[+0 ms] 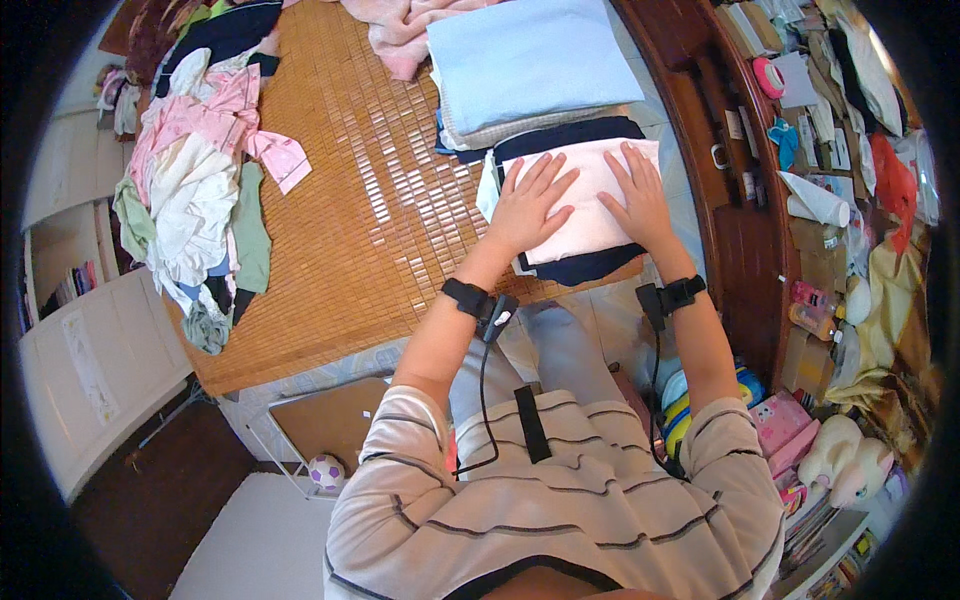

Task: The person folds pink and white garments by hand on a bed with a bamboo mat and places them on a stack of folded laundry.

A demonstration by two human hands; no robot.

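Note:
A folded pale pink garment (590,230) lies on top of a stack of folded dark clothes (590,268) near the bed's front right corner. My left hand (535,205) rests flat on its left part, fingers spread. On its right part lies my right hand (638,197), also flat with fingers apart. Neither hand grips the cloth. Just beyond it stands a taller stack topped by a folded light blue cloth (530,70).
The bed carries a woven bamboo mat (340,230). A loose heap of clothes (190,190) spreads along its left side. A pink blanket (400,30) lies at the far edge. Dark wooden furniture (720,180) and cluttered shelves stand on the right. Cables hang from both wrist straps.

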